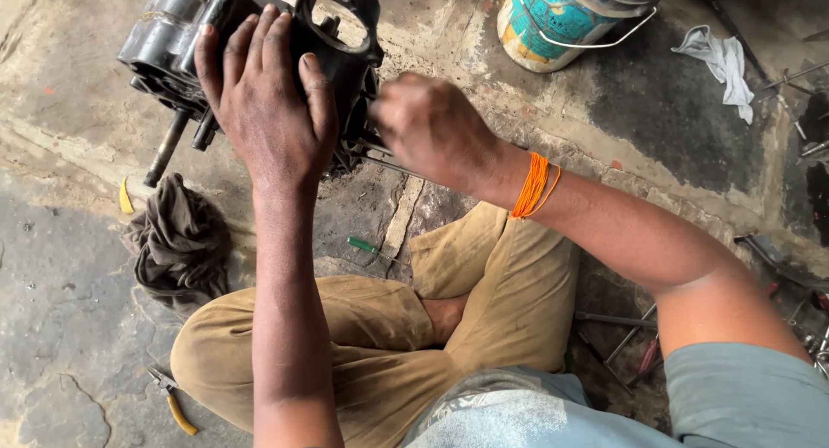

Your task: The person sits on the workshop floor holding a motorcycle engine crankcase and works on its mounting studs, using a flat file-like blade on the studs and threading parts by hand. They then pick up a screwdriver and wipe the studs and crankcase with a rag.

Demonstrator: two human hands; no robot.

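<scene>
Left hand [263, 102] lies flat, fingers spread, pressed on the black greasy metal engine casing [345, 42] that sits on the stained concrete floor [69, 310] in front of the crossed legs. Right hand [427, 128], orange thread at the wrist, is curled at the casing's right edge; whether it grips anything, cannot tell. Brown rag [177, 241] lies left, yellow-handled pliers [173, 400] lower left, teal-and-cream paint bucket [553, 20] upper right.

right hand [429, 128] motion-blurred, engine casing [250, 42] partly behind hands, bucket [553, 20] cropped

Engine casing [186, 33] behind knees; rag [177, 245] left; bucket [561, 20] right.
</scene>
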